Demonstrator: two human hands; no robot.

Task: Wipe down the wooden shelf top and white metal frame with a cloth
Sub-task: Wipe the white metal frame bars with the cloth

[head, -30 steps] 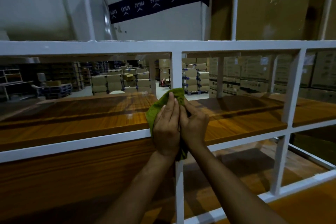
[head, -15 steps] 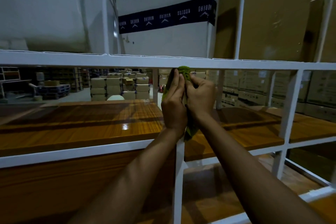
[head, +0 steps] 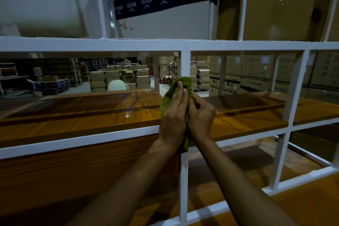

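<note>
Two bare forearms reach up from the bottom edge and meet at a vertical bar of the white metal frame (head: 184, 180). The left hand (head: 173, 117) and the right hand (head: 201, 118) press in from either side, both clamped on a green cloth (head: 185, 83) that is wrapped around that upright, with fingers closed over the fabric. The cloth shows above the fingertips and a narrow strip of it hangs below the heels of the hands, against the bar.

Just behind the hands runs the wooden shelf top (head: 82, 115), glossy, with a small bright reflection on it; a horizontal white rail crosses in front of its edge. A second, upper rail spans the view above.

On the upper level stand a white box (head: 165, 24) with a dark printed band and a brown cardboard carton (head: 278, 5). Far beyond, through the frame openings, stacked cartons (head: 117, 79) sit on a warehouse floor.
</note>
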